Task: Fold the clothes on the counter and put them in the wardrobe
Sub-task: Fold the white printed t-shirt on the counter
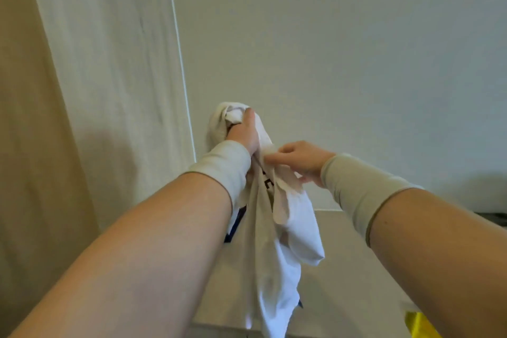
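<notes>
A white T-shirt (pixel 285 244) with dark lettering hangs bunched in the air in front of me, above the grey counter (pixel 351 277). My left hand (pixel 244 129) grips its top part, raised high, with cloth wrapped over the fingers. Just to the right and lower, my right hand (pixel 301 162) pinches a fold of the same shirt. Both wrists wear beige sleeves. The shirt's lower end drops out of view at the bottom edge.
A pale curtain (pixel 109 77) hangs at the left, beside a plain white wall (pixel 343 49). Something yellow (pixel 419 325) shows at the bottom right, and a dark object (pixel 493 218) lies at the right edge on the counter.
</notes>
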A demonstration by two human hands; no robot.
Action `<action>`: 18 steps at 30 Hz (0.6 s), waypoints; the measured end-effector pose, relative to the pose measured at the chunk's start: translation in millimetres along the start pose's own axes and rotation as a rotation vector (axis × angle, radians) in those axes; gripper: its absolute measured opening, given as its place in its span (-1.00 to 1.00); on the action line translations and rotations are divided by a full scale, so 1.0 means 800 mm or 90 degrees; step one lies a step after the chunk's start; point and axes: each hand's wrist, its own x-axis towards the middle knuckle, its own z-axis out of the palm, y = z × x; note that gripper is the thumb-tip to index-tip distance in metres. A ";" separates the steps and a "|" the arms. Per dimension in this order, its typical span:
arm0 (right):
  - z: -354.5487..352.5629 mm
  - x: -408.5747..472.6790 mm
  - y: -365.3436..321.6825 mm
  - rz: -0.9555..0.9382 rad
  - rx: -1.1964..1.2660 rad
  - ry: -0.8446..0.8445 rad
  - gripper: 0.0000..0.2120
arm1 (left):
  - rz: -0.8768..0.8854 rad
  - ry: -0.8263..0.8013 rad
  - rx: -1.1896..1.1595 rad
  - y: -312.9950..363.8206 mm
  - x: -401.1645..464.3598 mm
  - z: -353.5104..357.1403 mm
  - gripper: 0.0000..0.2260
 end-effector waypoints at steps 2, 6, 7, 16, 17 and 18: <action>-0.042 -0.007 0.041 0.045 -0.103 -0.024 -0.80 | -0.008 -0.015 -0.019 0.000 -0.002 0.051 -0.36; -0.130 -0.015 0.111 0.086 -0.071 -0.038 -0.89 | -0.038 0.012 -0.053 -0.008 0.005 0.136 -0.32; -0.152 -0.012 0.124 0.071 -0.026 0.003 -0.90 | -0.046 0.024 -0.057 -0.013 0.010 0.156 -0.32; -0.272 0.016 0.164 -0.010 0.122 0.128 -0.75 | -0.159 -0.152 0.331 -0.041 -0.019 0.272 -0.60; -0.275 0.017 0.167 0.001 0.114 0.111 -0.75 | -0.145 -0.162 0.355 -0.038 -0.020 0.283 -0.60; -0.277 0.019 0.172 0.009 0.105 0.100 -0.75 | -0.132 -0.179 0.323 -0.036 -0.019 0.294 -0.58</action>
